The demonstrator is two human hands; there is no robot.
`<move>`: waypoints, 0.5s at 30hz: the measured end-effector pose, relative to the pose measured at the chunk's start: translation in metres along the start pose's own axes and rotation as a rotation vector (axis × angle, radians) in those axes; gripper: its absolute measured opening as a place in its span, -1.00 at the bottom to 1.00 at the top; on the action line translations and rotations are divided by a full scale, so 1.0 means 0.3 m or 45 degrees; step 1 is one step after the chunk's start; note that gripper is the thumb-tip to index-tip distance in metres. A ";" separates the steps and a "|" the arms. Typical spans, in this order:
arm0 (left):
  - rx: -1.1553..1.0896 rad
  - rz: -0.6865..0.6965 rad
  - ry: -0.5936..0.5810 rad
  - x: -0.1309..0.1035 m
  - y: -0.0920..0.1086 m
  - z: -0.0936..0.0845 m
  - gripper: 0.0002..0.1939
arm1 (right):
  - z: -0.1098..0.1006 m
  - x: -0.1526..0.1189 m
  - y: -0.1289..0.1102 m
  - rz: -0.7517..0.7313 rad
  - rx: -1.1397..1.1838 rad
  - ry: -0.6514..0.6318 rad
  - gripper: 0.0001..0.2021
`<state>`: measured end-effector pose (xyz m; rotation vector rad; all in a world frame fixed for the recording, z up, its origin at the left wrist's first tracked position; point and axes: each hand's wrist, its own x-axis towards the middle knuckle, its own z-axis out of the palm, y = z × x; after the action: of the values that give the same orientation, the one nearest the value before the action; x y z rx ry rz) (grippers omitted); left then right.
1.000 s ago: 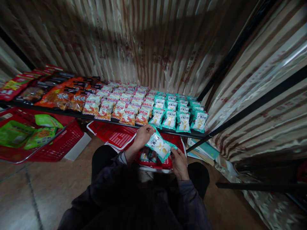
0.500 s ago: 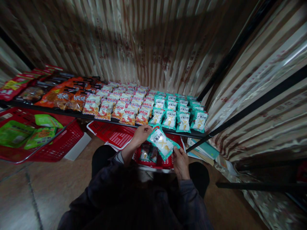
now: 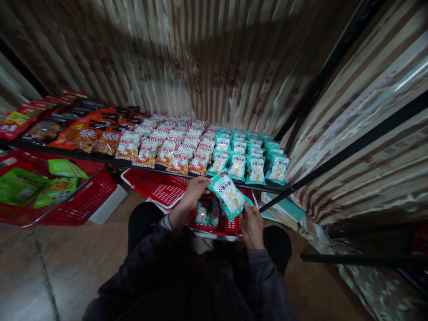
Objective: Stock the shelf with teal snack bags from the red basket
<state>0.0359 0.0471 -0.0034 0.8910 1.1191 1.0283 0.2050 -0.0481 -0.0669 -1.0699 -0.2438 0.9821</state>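
A teal and white snack packet [image 3: 229, 194] is held tilted between my two hands, just in front of the shelf edge. My left hand [image 3: 195, 191] pinches its upper left corner, and my right hand [image 3: 251, 225] grips its lower right corner. Rows of matching teal packets [image 3: 257, 169] stand on the black shelf [image 3: 110, 159] directly beyond. Beside them on the left are several white and orange packets [image 3: 180, 158]. Under my hands, a red basket [image 3: 230, 228] holds a few small packets [image 3: 202, 211].
Orange bags [image 3: 88, 133] and red bags [image 3: 20, 118] fill the shelf's left end. On the floor at left, a red basket [image 3: 96, 191] contains green packets [image 3: 58, 191]. A black post [image 3: 317, 169] slants at right, near papers [image 3: 284, 207] on the floor.
The held teal packet has turned slightly and shifted a little to the right. My left hand has moved slightly left; both hands keep their hold on it.
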 end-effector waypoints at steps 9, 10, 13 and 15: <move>-0.083 0.071 0.100 0.021 0.003 0.015 -0.78 | 0.018 -0.054 -0.006 0.191 -0.093 -0.160 -0.62; -0.087 0.076 0.106 0.022 0.004 0.016 -0.78 | 0.018 -0.055 -0.003 0.200 -0.108 -0.183 -0.59; -0.093 0.094 0.110 0.023 0.009 0.018 -0.78 | 0.015 -0.055 0.005 0.227 -0.151 -0.212 -0.53; -0.093 0.106 0.115 0.024 0.012 0.021 -0.77 | 0.013 -0.052 0.009 0.231 -0.174 -0.207 -0.50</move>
<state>0.0420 0.0546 -0.0006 0.8457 1.1200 1.1807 0.1922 -0.0575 -0.0630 -1.1523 -0.3559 1.2319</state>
